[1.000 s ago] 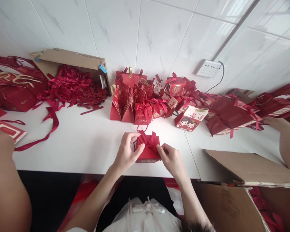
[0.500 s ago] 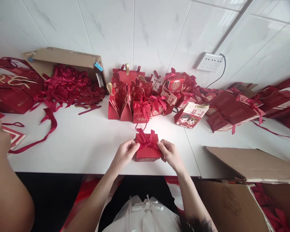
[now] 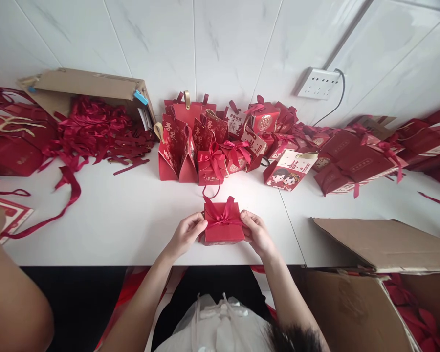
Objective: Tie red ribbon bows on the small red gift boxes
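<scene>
A red gift box (image 3: 224, 237) sits near the table's front edge, with a red ribbon bow (image 3: 224, 215) across its top. Its two ribbon tails point up and away from me. At the box's left side my left hand (image 3: 188, 232) is closed, thumb and fingers pinching the ribbon where it runs out from the bow. My right hand (image 3: 257, 231) pinches the ribbon likewise at the right side, its lower fingers curled by the box wall. The exact pinch points are partly hidden by the fingers. A thin red cord handle (image 3: 211, 189) loops on the table just behind the box.
Finished red gift boxes (image 3: 212, 159) stand behind, with a white-and-red printed box (image 3: 291, 170) to their right. Loose ribbons (image 3: 95, 127) spill from a cardboard box (image 3: 88, 82) at left. Another person's arm (image 3: 14, 288) is at far left. An open carton (image 3: 346, 303) stands at right.
Both hands have spread slightly outward from the bow, and the bow now looks flatter and tighter across the box. The view has shifted slightly.
</scene>
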Action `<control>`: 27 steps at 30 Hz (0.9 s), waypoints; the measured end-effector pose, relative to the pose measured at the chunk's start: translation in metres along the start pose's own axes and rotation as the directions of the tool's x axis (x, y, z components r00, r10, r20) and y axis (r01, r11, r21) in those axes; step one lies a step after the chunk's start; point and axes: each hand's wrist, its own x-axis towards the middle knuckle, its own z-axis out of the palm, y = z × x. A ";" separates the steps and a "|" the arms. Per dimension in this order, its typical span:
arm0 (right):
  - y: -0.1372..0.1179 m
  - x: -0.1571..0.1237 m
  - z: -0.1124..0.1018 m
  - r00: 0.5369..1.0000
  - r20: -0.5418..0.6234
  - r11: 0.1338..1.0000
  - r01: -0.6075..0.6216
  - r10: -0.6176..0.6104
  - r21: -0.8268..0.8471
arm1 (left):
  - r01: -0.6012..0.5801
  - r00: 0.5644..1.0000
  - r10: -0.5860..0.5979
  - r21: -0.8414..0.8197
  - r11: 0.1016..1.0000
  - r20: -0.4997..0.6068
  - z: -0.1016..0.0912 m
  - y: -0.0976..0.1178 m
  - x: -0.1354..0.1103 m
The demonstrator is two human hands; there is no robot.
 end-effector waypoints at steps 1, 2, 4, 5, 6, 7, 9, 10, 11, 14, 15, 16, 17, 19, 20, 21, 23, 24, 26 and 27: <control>0.001 0.000 0.000 1.000 0.002 1.000 0.003 -0.003 0.017 | -0.004 1.000 0.004 0.008 1.000 -0.001 0.000 0.000 0.000; 0.002 0.000 0.001 1.000 0.004 0.999 0.007 -0.007 0.034 | -0.005 1.000 0.005 0.023 1.000 -0.004 0.000 0.001 0.000; 0.005 -0.001 0.002 1.000 0.000 0.998 0.021 -0.021 0.055 | 0.002 1.000 -0.002 0.063 0.998 -0.012 -0.001 0.002 0.000; 0.006 -0.001 0.003 1.000 -0.008 0.998 0.029 -0.028 0.058 | 0.008 1.000 -0.006 0.082 0.997 -0.016 -0.001 0.002 0.000; 0.007 -0.002 0.003 0.999 -0.015 0.998 0.037 -0.037 0.053 | 0.011 1.000 -0.009 0.095 0.995 -0.020 -0.001 0.003 0.000; 0.008 -0.002 0.002 0.999 -0.020 0.998 0.047 -0.046 0.036 | 0.014 1.000 -0.012 0.103 0.995 -0.022 -0.002 0.003 0.000; 0.009 -0.003 -0.002 0.997 -0.029 0.997 0.068 -0.069 -0.042 | 0.022 0.999 -0.019 0.105 0.994 -0.028 -0.003 0.004 -0.001; 0.008 -0.002 -0.005 0.995 -0.040 0.992 0.082 -0.086 -0.092 | 0.028 0.999 -0.025 0.102 0.994 -0.030 -0.004 0.004 -0.001; 0.007 -0.002 -0.009 0.992 -0.062 0.984 0.104 -0.114 -0.147 | 0.031 0.999 -0.028 0.092 0.995 -0.027 -0.005 0.004 -0.002; -0.001 0.002 -0.016 0.951 -0.155 0.926 0.208 -0.266 -0.315 | 0.016 1.000 -0.014 0.093 0.995 -0.018 -0.004 0.007 -0.008; -0.003 0.003 -0.017 0.936 -0.157 0.902 0.243 -0.315 -0.357 | 0.019 1.000 -0.017 0.128 0.992 -0.024 -0.004 0.008 -0.010; -0.005 0.003 -0.017 0.929 -0.136 0.882 0.269 -0.344 -0.387 | 0.032 0.999 -0.028 0.173 0.984 -0.029 -0.004 0.008 -0.012; -0.007 0.002 -0.015 0.930 -0.099 0.869 0.288 -0.354 -0.403 | 0.048 0.999 -0.041 0.217 0.975 -0.033 -0.005 0.009 -0.012; -0.008 -0.004 -0.013 0.941 -0.019 0.856 0.298 -0.337 -0.423 | 0.052 0.998 -0.041 0.265 0.963 -0.050 -0.010 0.008 -0.011; -0.009 -0.009 -0.012 0.949 0.010 0.851 0.287 -0.315 -0.439 | 0.033 0.994 -0.003 0.270 0.962 -0.111 -0.015 0.007 -0.010; -0.009 -0.015 -0.012 0.958 0.040 0.852 0.270 -0.283 -0.449 | 0.008 0.972 0.058 0.280 0.960 -0.226 -0.021 0.006 -0.008; -0.009 -0.027 -0.015 0.974 0.078 0.875 0.224 -0.211 -0.430 | -0.017 0.828 0.185 0.306 0.952 -0.529 -0.034 0.006 -0.005; -0.009 -0.032 -0.017 0.979 0.072 0.888 0.204 -0.192 -0.412 | -0.021 0.743 0.220 0.307 0.952 -0.633 -0.040 0.006 -0.005; -0.012 -0.038 -0.019 0.977 -0.018 0.891 0.188 -0.215 -0.412 | -0.031 0.717 0.218 0.282 0.959 -0.662 -0.046 0.010 -0.006; -0.014 -0.039 -0.019 0.965 -0.082 0.874 0.186 -0.248 -0.449 | -0.034 0.776 0.192 0.265 0.964 -0.600 -0.046 0.012 -0.007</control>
